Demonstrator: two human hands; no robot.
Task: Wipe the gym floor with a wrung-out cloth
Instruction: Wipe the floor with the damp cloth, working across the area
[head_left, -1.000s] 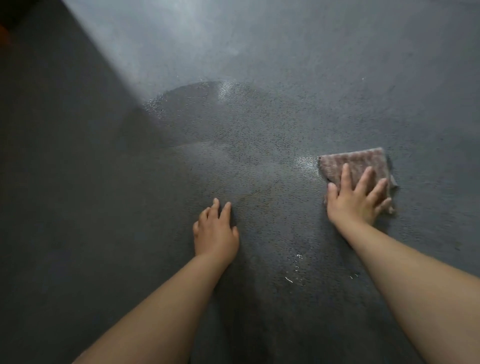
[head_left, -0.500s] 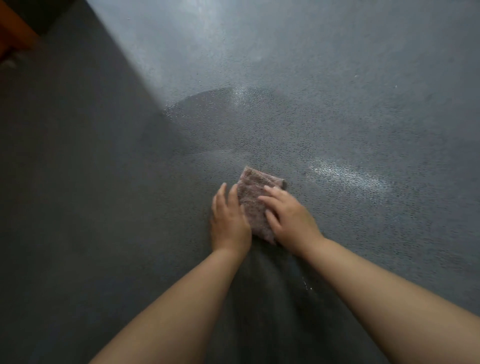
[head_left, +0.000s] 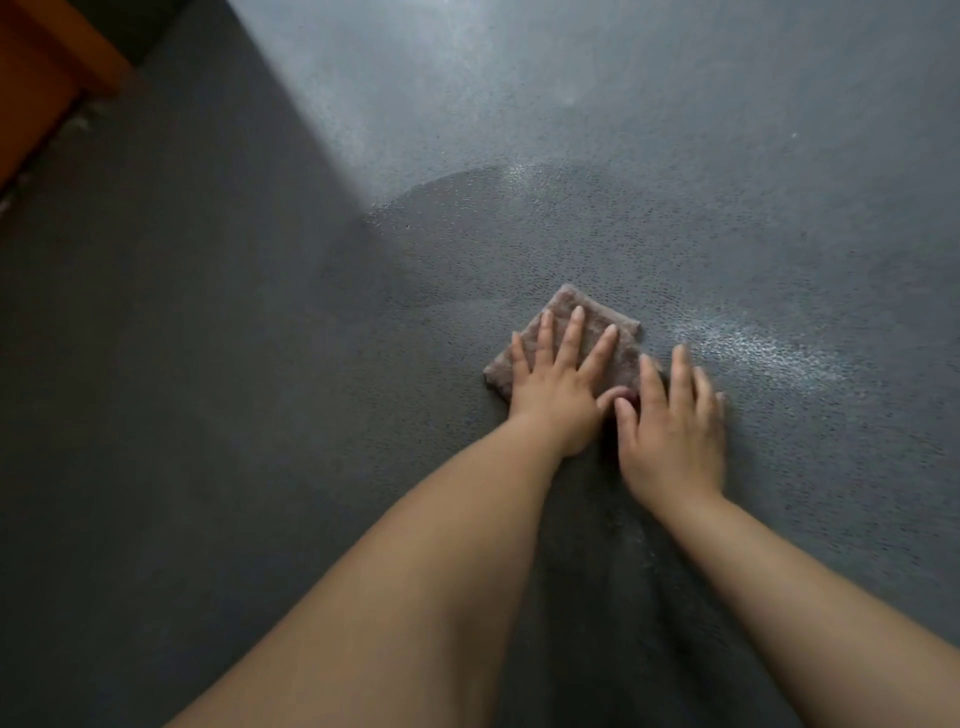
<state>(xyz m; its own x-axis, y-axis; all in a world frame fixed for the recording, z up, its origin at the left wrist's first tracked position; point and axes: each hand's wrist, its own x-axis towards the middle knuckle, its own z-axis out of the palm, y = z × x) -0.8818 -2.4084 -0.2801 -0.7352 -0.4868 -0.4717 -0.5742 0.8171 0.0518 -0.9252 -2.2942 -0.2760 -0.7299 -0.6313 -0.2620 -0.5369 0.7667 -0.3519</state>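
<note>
The cloth (head_left: 571, 343), folded into a small pad, was seen lying flat on the floor (head_left: 727, 156) just right of the frame's centre. It was pressed down by the left hand (head_left: 558, 384), whose grip was spread, palm down, with the fingers splayed across the fabric rather than pinched on it. The right hand (head_left: 672, 436) was laid just beside it, also flat and spread, its fingers resting on bare floor at the cloth's right edge; whether that edge was touched could not be told.

A darker, damp patch with a curved upper border was visible around and above the cloth, and a glistening wet streak (head_left: 769, 348) lay to the right. That area was judged already wiped. The paler floor at the top and right, and the dull stretch at the left, showed no wetness and were judged still to be done. A wooden edge (head_left: 47, 67) was seen in the upper left corner.
</note>
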